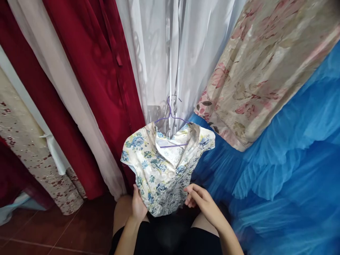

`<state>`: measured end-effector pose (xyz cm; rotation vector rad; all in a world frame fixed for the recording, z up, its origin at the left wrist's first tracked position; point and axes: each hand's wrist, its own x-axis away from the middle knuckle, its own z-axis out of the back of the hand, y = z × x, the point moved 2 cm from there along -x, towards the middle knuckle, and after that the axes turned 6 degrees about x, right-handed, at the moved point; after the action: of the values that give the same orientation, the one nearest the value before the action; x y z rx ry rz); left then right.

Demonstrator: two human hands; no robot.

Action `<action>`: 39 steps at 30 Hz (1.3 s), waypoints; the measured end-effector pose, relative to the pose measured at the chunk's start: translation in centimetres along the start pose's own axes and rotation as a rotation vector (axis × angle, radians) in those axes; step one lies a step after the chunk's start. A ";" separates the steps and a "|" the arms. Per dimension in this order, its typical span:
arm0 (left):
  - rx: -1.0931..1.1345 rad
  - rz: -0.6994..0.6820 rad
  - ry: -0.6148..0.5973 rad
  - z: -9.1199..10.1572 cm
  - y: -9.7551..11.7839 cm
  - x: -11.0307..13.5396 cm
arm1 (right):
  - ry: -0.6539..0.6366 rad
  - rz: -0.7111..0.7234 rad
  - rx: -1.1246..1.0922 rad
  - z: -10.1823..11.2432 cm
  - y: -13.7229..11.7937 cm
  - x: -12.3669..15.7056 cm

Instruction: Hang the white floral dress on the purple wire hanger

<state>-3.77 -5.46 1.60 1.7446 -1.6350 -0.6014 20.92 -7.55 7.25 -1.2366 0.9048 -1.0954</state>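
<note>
A white short-sleeved blouse (152,166) with blue and yellow-green flowers is in front of me on a purple wire hanger (170,113). Its V-neck is open at the front, and the lower part looks gathered and crumpled. My left hand (139,205) grips the lower left side, thumb on the front and the other fingers behind the cloth. At the lower right edge, my right hand (199,199) has its fingers curled and pinched together at the fabric; exactly how much cloth they hold is hidden.
White sheer cloth (154,53) with ribbons hangs behind the blouse. Dark red drapes (87,63) and a beaded cream cloth (29,141) are at left. At right hang a beige floral garment (255,78) and blue ruffled tulle (287,177). Red-brown floor tiles (79,226) show below.
</note>
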 end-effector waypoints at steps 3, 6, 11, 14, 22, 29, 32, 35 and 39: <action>-0.128 0.037 0.040 -0.1 -0.2 0.9 | 0.055 0.021 0.088 -1.9 -0.4 -3.2; -0.291 -0.002 0.008 -1.6 -0.1 1.3 | 0.108 0.099 0.138 -3.4 -1.1 -5.8; -0.408 -0.121 0.023 -1.3 0.4 0.9 | 0.158 0.170 0.027 -3.8 -1.2 -6.1; -0.623 -0.435 0.234 -0.1 1.3 0.9 | 0.235 0.121 -0.030 -3.0 -0.5 -4.7; -0.923 -0.625 -0.175 -6.4 -1.4 1.7 | 0.150 0.058 -0.136 -4.5 -1.1 -2.7; -0.839 -0.483 -0.230 -7.4 -2.1 1.8 | 0.179 0.033 -0.241 -5.0 -2.3 -3.3; -0.825 -0.533 -0.169 -7.1 -1.8 1.9 | 0.129 0.035 -0.236 -5.5 -2.6 -3.7; -0.867 -0.536 -0.142 -6.9 -1.7 1.6 | 0.109 0.018 -0.242 -6.2 -2.3 -3.6; -0.933 -0.531 -0.235 -7.0 -1.7 1.3 | 0.204 0.043 -0.298 -5.7 -3.4 -4.6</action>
<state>2.56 -5.69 5.24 1.3703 -0.7425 -1.5616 13.85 -4.57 9.65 -1.3556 1.2809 -1.0925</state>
